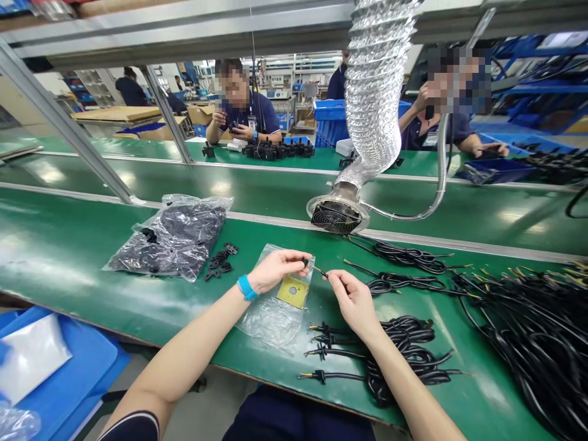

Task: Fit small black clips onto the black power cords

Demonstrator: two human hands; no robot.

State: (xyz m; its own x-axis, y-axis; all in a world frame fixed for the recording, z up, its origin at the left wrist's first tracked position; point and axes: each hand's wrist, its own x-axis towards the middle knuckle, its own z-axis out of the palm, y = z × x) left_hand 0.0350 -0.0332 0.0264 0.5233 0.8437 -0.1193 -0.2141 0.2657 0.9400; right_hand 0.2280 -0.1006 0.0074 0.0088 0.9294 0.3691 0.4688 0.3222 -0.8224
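Note:
My left hand (pixel 278 268), with a blue wristband, pinches a small black plastic part (pixel 305 262) between thumb and fingers. My right hand (pixel 351 299) is closed on the end of a black cable, whose thin wire tip (pixel 320 271) points toward that part. Both hands hover over a clear plastic bag (pixel 271 318) with a yellow square label (pixel 293 291) on the green bench (pixel 68 269). Finished-looking black cables (pixel 404 349) with fitted parts lie just right of my right wrist.
A plastic bag of black parts (pixel 177 239) and several loose black clips (pixel 220 260) lie to the left. Cable bundles (pixel 528 318) pile up at right. A fan on a silver duct (pixel 340 211) hangs ahead. Two people sit across the conveyor. Blue bin (pixel 50 367) at lower left.

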